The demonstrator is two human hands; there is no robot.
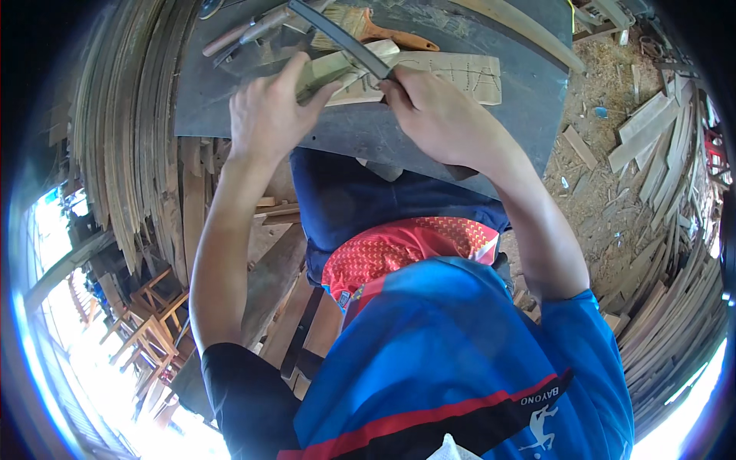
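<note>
My left hand (pixel 272 111) is closed around a pale piece of wood (pixel 330 67) above a dark work table (pixel 230 115). My right hand (pixel 441 111) grips the near end of a long, flat, dark grey bar that looks like a file (pixel 326 29). The file slants away to the far left and crosses over the wood piece; whether they touch is hard to see. Beneath my hands lies a flat light board (pixel 479 77) with dotted lettering along it. My fingers partly hide the near end of the file.
Behind the file lie a wide paintbrush (pixel 399 36) with an orange-brown handle and some wooden-handled hand tools (pixel 238 36). A curved wood strip (pixel 529 29) rests at the table's far right. Stacked planks (pixel 126 115) stand at left; offcuts (pixel 644 134) litter the floor at right.
</note>
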